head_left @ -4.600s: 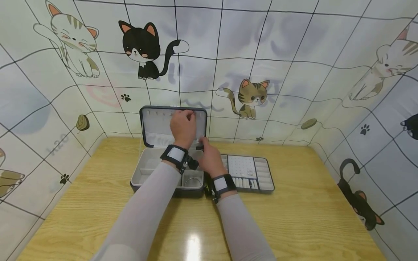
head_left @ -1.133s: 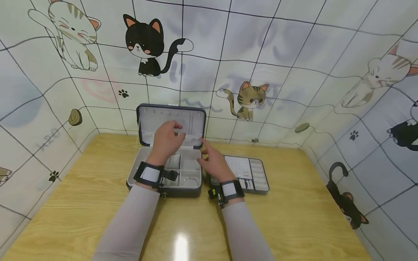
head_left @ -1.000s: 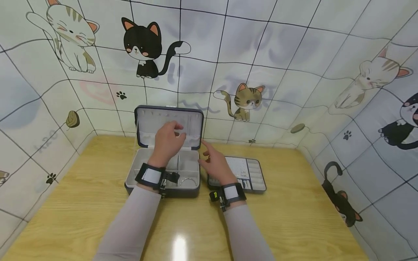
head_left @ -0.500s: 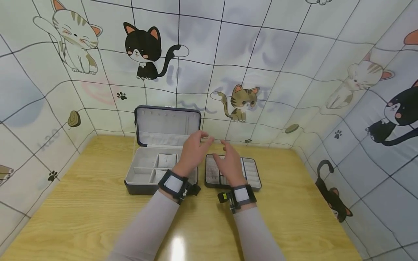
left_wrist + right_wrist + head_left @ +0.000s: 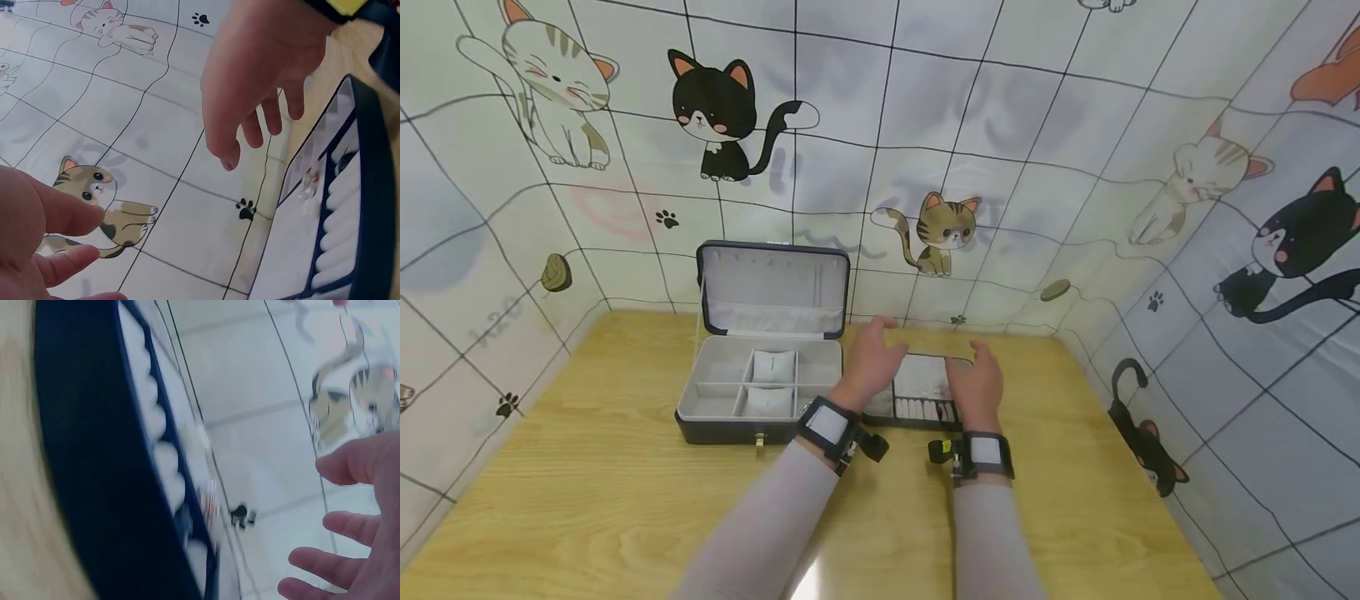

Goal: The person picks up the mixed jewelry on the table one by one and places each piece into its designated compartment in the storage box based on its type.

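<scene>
My left hand (image 5: 871,360) hovers at the left side of a shallow jewellery tray (image 5: 917,424), fingers extended and thumb apart. Over the tray's right part is my right hand (image 5: 977,387), its fingers spread and relaxed. Neither holds anything. White padded ring rolls (image 5: 917,409) line the tray's front, with a pale flat panel (image 5: 922,372) behind them. A small shiny piece (image 5: 310,187) lies on that panel in the left wrist view. To the left stands a dark jewellery box (image 5: 715,432) with its lid (image 5: 775,287) raised; my left wrist covers its front right corner.
Two white watch cushions (image 5: 773,367) sit in the box's middle compartments. A brass clasp (image 5: 760,440) hangs at its front. A cat-printed cloth wall (image 5: 835,108) rises behind and beside the wooden table (image 5: 587,467).
My left hand has left the box's lid and moved right to the tray's left side. My right hand has also moved right, over the tray. The box and tray stay put on the table.
</scene>
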{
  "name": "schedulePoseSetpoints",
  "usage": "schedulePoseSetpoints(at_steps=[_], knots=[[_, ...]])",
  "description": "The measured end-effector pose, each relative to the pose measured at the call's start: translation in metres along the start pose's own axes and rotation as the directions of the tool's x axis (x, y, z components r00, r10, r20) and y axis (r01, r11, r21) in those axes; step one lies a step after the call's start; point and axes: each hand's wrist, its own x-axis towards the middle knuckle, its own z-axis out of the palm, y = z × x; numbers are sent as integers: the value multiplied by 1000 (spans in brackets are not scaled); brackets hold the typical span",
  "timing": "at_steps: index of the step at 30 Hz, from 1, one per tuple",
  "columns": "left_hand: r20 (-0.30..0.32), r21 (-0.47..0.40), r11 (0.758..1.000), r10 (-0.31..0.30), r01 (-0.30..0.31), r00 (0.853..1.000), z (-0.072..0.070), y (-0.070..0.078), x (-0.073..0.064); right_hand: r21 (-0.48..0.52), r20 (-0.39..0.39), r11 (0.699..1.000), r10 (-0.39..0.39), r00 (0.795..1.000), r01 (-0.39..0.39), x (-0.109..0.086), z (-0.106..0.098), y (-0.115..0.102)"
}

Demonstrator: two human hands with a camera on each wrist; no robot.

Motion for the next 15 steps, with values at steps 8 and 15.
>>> schedulePoseSetpoints(at_steps=[8, 15], knots=[[-44, 75, 996, -36, 39, 998, 14, -10, -1, -25, 32, 993, 112, 993, -111, 12, -8, 22], [-89, 163, 985, -32, 46, 996, 30, -23, -3, -37, 71, 985, 169, 983, -167, 15, -6, 31]])
